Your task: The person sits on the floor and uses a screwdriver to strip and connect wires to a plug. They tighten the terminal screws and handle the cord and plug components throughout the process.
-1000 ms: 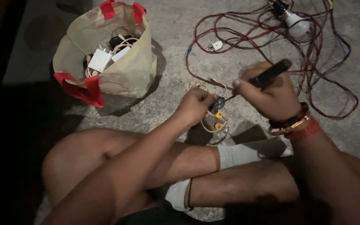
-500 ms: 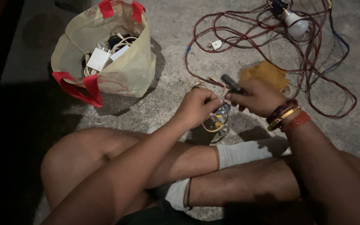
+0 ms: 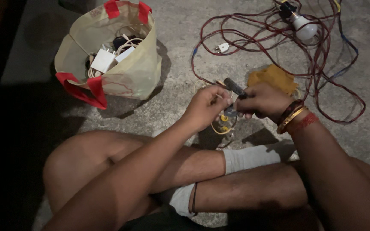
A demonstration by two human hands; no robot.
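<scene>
Working left to right: the bag of chargers and cords sits well off to my left, out of the way. My left hand is curled shut, its fingertips pinching a thin pale wire close to the small fitting with yellow parts that lies on the floor between my hands, just ahead of my crossed shins. To do this well I'd judge the wire should be held taut and near its end, so the tool meets it squarely and doesn't slip; the light is dim, so I should keep the fitting where I can see it.

My right hand is closed around a dark tool, whose end pokes up and left toward my other hand. I can't tell what kind of tool it is. Just behind that hand lies a yellow cloth, and beyond it the red cable loops across the concrete to a bulb at the far right.
</scene>
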